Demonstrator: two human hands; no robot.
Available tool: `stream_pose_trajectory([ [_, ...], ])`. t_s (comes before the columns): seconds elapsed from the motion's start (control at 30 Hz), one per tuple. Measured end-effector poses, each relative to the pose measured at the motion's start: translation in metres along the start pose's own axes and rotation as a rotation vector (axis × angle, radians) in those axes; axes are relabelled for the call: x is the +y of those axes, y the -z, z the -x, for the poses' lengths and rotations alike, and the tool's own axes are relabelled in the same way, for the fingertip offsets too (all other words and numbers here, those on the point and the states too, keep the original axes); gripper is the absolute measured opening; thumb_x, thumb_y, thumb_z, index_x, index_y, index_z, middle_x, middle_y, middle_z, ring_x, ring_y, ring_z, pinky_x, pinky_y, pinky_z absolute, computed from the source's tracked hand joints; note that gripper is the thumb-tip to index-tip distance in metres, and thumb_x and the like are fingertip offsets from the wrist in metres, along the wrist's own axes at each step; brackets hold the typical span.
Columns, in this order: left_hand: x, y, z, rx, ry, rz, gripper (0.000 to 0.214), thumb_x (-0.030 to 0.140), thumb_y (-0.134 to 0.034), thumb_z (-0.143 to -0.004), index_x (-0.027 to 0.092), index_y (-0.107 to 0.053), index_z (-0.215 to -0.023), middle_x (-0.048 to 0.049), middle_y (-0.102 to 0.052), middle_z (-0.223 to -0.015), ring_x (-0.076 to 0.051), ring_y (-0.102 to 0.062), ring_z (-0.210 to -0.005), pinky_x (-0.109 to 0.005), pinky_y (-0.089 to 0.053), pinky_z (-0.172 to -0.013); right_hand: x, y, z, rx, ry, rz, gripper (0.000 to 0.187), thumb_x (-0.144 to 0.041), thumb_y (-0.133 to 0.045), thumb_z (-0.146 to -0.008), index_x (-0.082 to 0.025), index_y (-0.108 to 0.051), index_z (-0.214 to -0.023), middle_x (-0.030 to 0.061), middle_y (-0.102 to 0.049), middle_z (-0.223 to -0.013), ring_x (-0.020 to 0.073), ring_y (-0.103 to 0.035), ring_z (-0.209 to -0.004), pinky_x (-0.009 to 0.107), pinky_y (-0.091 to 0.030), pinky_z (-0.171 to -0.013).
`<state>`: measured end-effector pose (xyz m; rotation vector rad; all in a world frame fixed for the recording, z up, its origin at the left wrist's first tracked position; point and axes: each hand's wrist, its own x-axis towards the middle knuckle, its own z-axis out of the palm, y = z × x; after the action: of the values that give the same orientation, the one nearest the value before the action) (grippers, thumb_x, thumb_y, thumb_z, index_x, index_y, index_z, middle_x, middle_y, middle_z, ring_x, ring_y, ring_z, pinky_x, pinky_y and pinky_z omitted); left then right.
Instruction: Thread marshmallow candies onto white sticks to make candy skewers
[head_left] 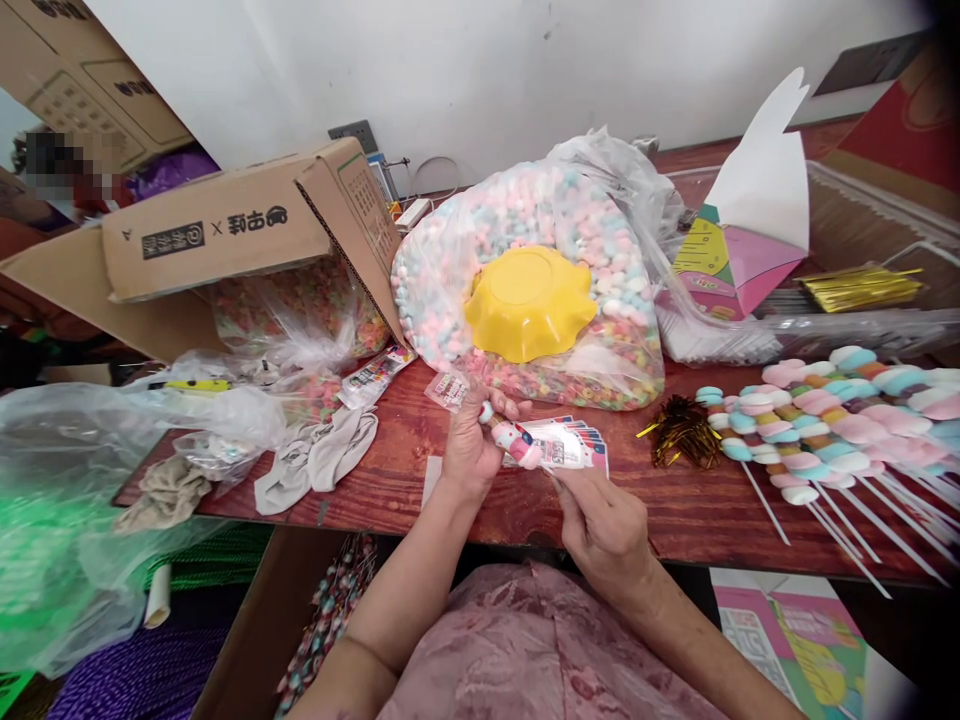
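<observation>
My left hand (469, 445) is closed around a marshmallow skewer (516, 445) of pink, white and blue pieces, which looks partly covered by a clear printed wrapper. The skewer slants down towards my right hand (611, 530), whose fingertips are pinched at its lower end; the stick there is mostly hidden. Just behind the fingers, a fanned stack of printed plastic sleeves (581, 445) lies on the red-brown wooden table (675, 520). A small printed packet (448, 390) shows beyond my left hand. Dark gold twist ties (682, 430) lie in a bunch to the right.
Several marshmallow skewers (840, 420) are piled at right. Behind stands a big bag of marshmallows (435, 290) with a yellow bowl (529, 300) upside down on it. An open carton (225, 225), grey cloths (322, 450) and plastic bags are left; a clear tub (840, 335) is back right.
</observation>
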<state>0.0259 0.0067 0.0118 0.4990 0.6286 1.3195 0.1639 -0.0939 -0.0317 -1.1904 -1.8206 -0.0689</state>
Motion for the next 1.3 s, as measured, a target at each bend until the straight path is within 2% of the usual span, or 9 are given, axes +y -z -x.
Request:
stream_pose_trajectory([
  [0.17,0.0,-0.003,-0.002,0.078,-0.014,0.054,0.038,0.035,-0.074,-0.081,0.017,-0.048,-0.06,0.008,-0.049,-0.054,-0.006,-0.052,-0.051,-0.025,-0.055,-0.074,-0.005,0.0,-0.002,0.008,0.093,0.062,0.032,0.0,-0.047,-0.09,-0.015,-0.06,-0.114,0.0089,-0.072,-0.086,0.0182,-0.068,-0.073,0.029,-0.052,-0.066],
  [0.3,-0.004,-0.003,0.003,0.014,-0.007,0.03,0.044,0.042,-0.08,-0.075,0.017,-0.048,-0.059,0.0081,-0.048,-0.052,-0.005,-0.049,-0.047,-0.024,-0.055,-0.069,0.001,-0.001,-0.007,0.021,0.075,0.024,0.026,0.001,-0.048,-0.09,-0.014,-0.062,-0.105,0.0076,-0.069,-0.079,0.0172,-0.064,-0.068,0.028,-0.05,-0.063],
  [0.47,-0.014,-0.005,0.015,-0.08,-0.01,-0.065,0.044,0.048,-0.081,-0.073,0.016,-0.052,-0.063,0.0062,-0.051,-0.056,-0.007,-0.052,-0.05,-0.025,-0.054,-0.066,0.005,-0.005,-0.014,0.012,-0.074,-0.129,0.019,-0.005,-0.049,-0.092,-0.018,-0.062,-0.088,0.0039,-0.065,-0.074,0.0148,-0.06,-0.063,0.025,-0.045,-0.059],
  [0.6,-0.022,-0.006,0.019,-0.107,-0.021,-0.087,0.041,0.045,-0.08,-0.076,0.016,-0.053,-0.063,0.0054,-0.052,-0.057,-0.009,-0.055,-0.053,-0.026,-0.054,-0.066,0.004,-0.011,-0.021,-0.009,-0.22,-0.262,0.018,-0.008,-0.05,-0.092,-0.018,-0.059,-0.08,-0.0012,-0.059,-0.066,0.0114,-0.054,-0.056,0.022,-0.041,-0.056],
  [0.8,-0.015,0.0,0.006,-0.013,-0.013,0.039,0.039,0.043,-0.082,-0.074,0.017,-0.053,-0.067,0.0072,-0.053,-0.06,-0.006,-0.053,-0.053,-0.025,-0.054,-0.071,0.011,-0.008,-0.014,-0.135,-0.284,-0.264,0.015,-0.019,-0.053,-0.096,-0.017,-0.064,-0.086,0.0001,-0.062,-0.072,0.0124,-0.055,-0.062,0.023,-0.041,-0.061],
  [0.9,-0.018,0.0,0.007,-0.063,0.023,0.013,0.039,0.043,-0.082,-0.074,0.017,-0.053,-0.068,0.0071,-0.054,-0.061,-0.007,-0.053,-0.054,-0.027,-0.054,-0.075,0.011,-0.005,-0.007,-0.21,-0.296,-0.219,0.027,-0.021,-0.05,-0.098,-0.018,-0.062,-0.074,-0.0025,-0.052,-0.059,0.0112,-0.044,-0.052,0.024,-0.034,-0.053],
  [0.97,-0.024,-0.001,0.012,-0.123,0.056,-0.034,0.04,0.042,-0.08,-0.077,0.017,-0.051,-0.064,0.0064,-0.051,-0.059,-0.009,-0.056,-0.058,-0.029,-0.053,-0.078,0.009,-0.004,-0.006,-0.195,-0.283,-0.199,0.029,-0.021,-0.049,-0.098,-0.017,-0.061,-0.071,-0.0026,-0.049,-0.057,0.0111,-0.041,-0.05,0.024,-0.033,-0.053],
  [1.13,-0.036,-0.006,0.025,-0.156,0.1,-0.178,0.048,0.051,-0.073,-0.08,0.016,-0.052,-0.056,0.0012,-0.053,-0.062,-0.016,-0.063,-0.075,-0.032,-0.051,-0.085,-0.001,-0.004,-0.01,-0.131,-0.283,-0.236,0.028,-0.018,-0.048,-0.097,-0.017,-0.061,-0.073,-0.0022,-0.052,-0.058,0.0101,-0.044,-0.049,0.022,-0.033,-0.051],
  [1.3,-0.044,-0.011,0.033,-0.162,0.108,-0.195,0.051,0.059,-0.067,-0.083,0.017,-0.051,-0.057,0.0007,-0.053,-0.062,-0.018,-0.063,-0.077,-0.032,-0.05,-0.084,-0.008,-0.009,-0.013,-0.11,-0.301,-0.287,0.023,-0.017,-0.046,-0.098,-0.017,-0.063,-0.084,0.0002,-0.061,-0.066,0.0113,-0.054,-0.054,0.021,-0.042,-0.056],
])
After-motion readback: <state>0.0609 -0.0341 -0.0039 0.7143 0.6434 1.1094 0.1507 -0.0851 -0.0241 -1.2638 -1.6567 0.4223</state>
